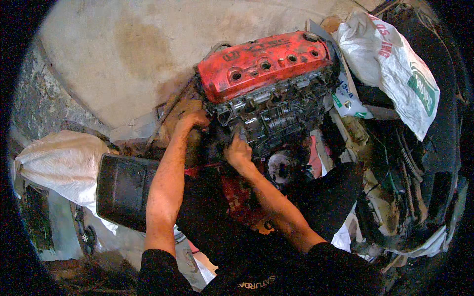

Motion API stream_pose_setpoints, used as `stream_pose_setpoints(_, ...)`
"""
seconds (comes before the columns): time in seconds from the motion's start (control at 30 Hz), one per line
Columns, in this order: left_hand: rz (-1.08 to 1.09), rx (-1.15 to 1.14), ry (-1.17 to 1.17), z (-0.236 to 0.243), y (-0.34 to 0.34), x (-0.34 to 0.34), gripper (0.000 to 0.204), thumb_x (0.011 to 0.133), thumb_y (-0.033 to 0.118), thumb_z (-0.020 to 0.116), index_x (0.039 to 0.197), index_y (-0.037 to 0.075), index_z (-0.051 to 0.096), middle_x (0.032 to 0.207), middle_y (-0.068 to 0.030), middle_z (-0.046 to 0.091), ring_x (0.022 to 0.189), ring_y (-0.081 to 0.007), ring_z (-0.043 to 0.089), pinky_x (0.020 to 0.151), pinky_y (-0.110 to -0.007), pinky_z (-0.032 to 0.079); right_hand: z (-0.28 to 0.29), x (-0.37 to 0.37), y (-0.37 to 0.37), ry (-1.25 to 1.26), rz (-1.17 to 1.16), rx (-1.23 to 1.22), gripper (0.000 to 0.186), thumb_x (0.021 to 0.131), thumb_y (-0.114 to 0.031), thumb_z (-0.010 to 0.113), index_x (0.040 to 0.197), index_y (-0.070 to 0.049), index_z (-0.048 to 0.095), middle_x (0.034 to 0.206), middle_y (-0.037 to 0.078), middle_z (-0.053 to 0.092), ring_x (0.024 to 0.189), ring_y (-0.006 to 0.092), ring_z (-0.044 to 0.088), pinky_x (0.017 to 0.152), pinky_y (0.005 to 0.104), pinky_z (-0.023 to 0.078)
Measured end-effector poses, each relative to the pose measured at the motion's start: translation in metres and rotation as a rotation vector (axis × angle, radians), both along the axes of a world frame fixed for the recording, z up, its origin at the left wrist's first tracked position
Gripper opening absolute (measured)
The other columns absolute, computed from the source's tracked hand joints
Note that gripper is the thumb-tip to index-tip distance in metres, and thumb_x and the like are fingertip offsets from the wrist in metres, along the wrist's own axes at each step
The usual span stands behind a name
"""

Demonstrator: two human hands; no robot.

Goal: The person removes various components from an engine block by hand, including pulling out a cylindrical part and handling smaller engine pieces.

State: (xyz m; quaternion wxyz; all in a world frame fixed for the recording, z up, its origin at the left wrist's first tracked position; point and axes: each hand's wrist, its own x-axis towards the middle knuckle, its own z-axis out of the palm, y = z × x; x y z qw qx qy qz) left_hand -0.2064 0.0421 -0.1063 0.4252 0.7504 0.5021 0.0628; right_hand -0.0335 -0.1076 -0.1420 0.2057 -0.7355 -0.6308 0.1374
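A car engine [276, 116] with a dirty red valve cover [266, 66] stands in front of me, its dark, greasy side facing me. At its left end is my left hand [195, 117], fingers curled in against the dark metal; what they grip is hidden. Lower on the near side, my right hand [239, 153] is closed, its fingertips pressed to the engine near the left corner. Whatever is in that hand is too dark to make out. The round openings along the valve cover show dark insides.
A white printed sack [395, 64] lies at the right over dark car parts and hoses [405, 163]. To the left are a black open bin [123, 190] and a pale sack [61, 160]. A round metal part [281, 166] sits below the engine.
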Motion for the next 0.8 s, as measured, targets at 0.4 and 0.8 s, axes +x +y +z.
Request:
stream_pose_setpoints(0.4, -0.307, 0.329, 0.283, 0.077, -0.05, 0.048, 0.019, 0.078, 0.016, 0.057, 0.091, 0.003, 0.062, 0.087, -0.0161, 0.065, 0.081, -0.0314, 0.061, 0.074, -0.04, 0.047, 0.039, 0.088, 0.046, -0.054, -0.104, 0.086, 0.081, 0.079, -0.014, 0.049, 0.145, -0.021, 0.002, 0.085, 0.028, 0.061, 0.076, 0.0412, 0.062, 0.07, 0.0503, 0.049)
stream_pose_setpoints(0.8, -0.013, 0.907, -0.367, 0.139, -0.069, 0.105, 0.02, 0.076, -0.001, 0.051, 0.094, 0.001, 0.057, 0.086, -0.018, 0.063, 0.085, -0.0335, 0.062, 0.076, -0.038, 0.048, 0.088, 0.069, 0.078, 0.466, -0.269, 0.415, 0.072, 0.082, -0.02, 0.058, 0.139, 0.0, 0.019, 0.098, 0.03, 0.059, 0.087, 0.0426, 0.059, 0.077, 0.0475, 0.047)
